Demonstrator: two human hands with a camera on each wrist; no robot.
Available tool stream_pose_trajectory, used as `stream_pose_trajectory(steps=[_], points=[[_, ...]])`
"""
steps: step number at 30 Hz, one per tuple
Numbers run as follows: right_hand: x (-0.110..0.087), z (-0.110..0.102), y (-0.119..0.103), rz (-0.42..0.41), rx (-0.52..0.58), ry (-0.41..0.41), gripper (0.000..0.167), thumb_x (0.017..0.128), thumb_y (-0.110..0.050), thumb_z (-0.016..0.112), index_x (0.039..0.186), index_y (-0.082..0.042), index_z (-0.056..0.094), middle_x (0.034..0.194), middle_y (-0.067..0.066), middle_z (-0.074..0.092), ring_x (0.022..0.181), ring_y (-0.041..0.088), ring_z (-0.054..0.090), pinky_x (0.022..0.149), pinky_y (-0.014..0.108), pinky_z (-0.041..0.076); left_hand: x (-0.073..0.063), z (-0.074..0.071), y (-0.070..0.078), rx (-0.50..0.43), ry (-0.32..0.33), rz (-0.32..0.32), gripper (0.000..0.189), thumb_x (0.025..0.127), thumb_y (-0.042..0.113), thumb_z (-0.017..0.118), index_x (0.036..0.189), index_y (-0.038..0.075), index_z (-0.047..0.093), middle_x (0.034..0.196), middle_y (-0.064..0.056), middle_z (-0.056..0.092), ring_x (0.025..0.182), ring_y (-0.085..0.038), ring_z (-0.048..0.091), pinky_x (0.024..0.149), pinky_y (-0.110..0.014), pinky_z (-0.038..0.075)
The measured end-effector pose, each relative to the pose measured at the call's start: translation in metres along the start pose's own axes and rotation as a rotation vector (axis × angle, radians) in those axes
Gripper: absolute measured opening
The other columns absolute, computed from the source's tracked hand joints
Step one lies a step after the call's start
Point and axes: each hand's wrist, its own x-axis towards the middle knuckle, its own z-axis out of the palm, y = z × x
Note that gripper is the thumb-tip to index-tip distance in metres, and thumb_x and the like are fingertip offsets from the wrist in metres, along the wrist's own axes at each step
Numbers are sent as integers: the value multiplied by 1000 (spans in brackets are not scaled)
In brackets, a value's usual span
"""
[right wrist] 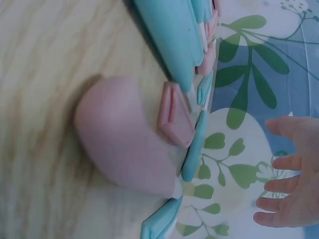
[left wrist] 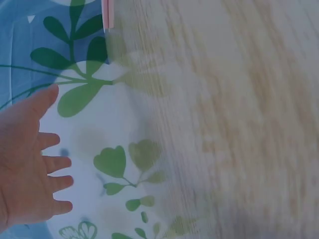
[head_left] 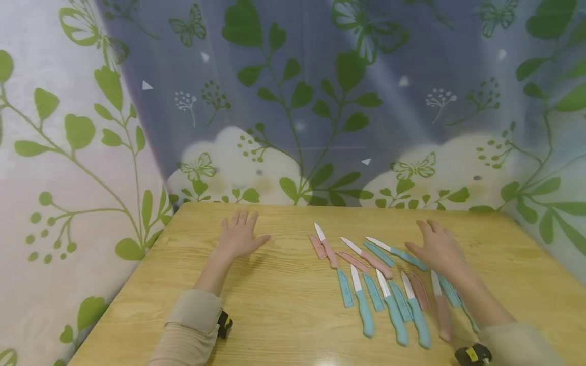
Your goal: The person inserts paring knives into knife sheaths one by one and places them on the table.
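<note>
Bench [head_left: 279, 315], wood-grained, one: by its centre-right part the knives [head_left: 330, 253] and their covers [head_left: 345, 290] are borne. Hands, two, extended over the bench: the left hand [head_left: 237, 237] is unclenched, fingers spread, nothing grasped, well apart from the knives; the right hand [head_left: 439, 249] is likewise spread and unladen, placed near the right end of the far row. From this posture, a pause with the set laid out is judged to be the present step. For a next move, one knife would need to be pinched by its handle, fingers kept clear of the edge, and a cover of matching colour held by the other hand. Knives, eight counted, disposed in a far row of three and a near row of five, the rightmost partly hidden by the right forearm [head_left: 487, 300]: three handles are pink, five blue, all smooth and gently curved; visible blades are white, pointed and bare, directed away from the person. Covers, eight, pink or blue, slim and tapered, are laid beside the knives.
</note>
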Motion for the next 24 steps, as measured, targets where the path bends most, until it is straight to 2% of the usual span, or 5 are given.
stream_pose_trajectory(steps=[7, 12, 14, 17, 24], points=[[6, 4, -12, -42, -42, 20, 52, 90, -24, 58, 124, 14, 46, 120, 37, 47, 109, 53, 44, 87, 62, 38, 0, 5, 5, 33, 5, -1, 59, 93, 39, 52, 132, -4, 43, 131, -27, 44, 121, -43, 40, 102, -56, 27], [14, 8, -26, -80, 14, 15, 35, 91, -18, 54, 112, 10, 57, 105, 27, 61, 96, 43, 57, 78, 53, 48, 8, 8, 13, -3, 78, 47, 30, 90, 20, 60, 101, -7, 61, 93, -18, 61, 81, -28, 58, 74, -40, 50], [19, 11, -34, -102, 46, 24, 26, 91, -14, 53, 101, 8, 61, 92, 20, 65, 81, 34, 61, 71, 47, 51, 13, 8, 19, -45, 94, 65, 19, 88, 10, 59, 93, -8, 62, 84, -15, 61, 70, -22, 55, 66, -34, 51], [27, 17, -45, -139, 88, 35, 17, 90, -10, 53, 89, 5, 62, 78, 11, 63, 64, 22, 56, 60, 38, 50, 22, 7, 29, -86, 90, 76, 14, 85, 1, 54, 91, -9, 61, 81, -16, 61, 66, -22, 53, 63, -34, 51], [38, 33, -71, -195, 142, 1, 14, 89, -8, 56, 83, 4, 62, 74, 8, 62, 62, 17, 54, 58, 32, 49, 35, 12, 55, -25, 64, 78, 8, 79, 1, 53, 78, 0, 61, 68, -7, 54, 60, -20, 50, 52, -30, 46]])
